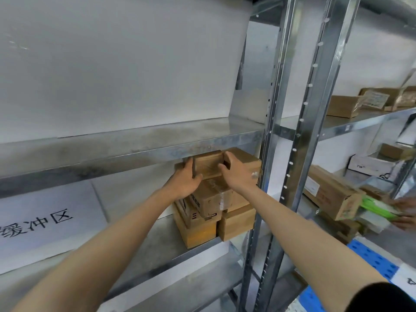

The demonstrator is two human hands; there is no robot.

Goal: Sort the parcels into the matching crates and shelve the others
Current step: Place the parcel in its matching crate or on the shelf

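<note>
Parcel: shelving step, held atop the stack at the shelf's right end, just under the upper shelf; left hand and right hand grip its sides, fingers curled round; next, likely, seat square and release.

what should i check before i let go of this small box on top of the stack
1. Grip: left hand and right hand hold the small cardboard box by its sides: ok
2. Headroom: the box top sits close under the upper shelf: cannot tell
3. Base: the taped box beneath lies askew on the lower boxes: not ok
4. Seating: whether the small cardboard box already rests on the taped box: cannot tell
5. Upright post: apart from the right hand: ok
</note>
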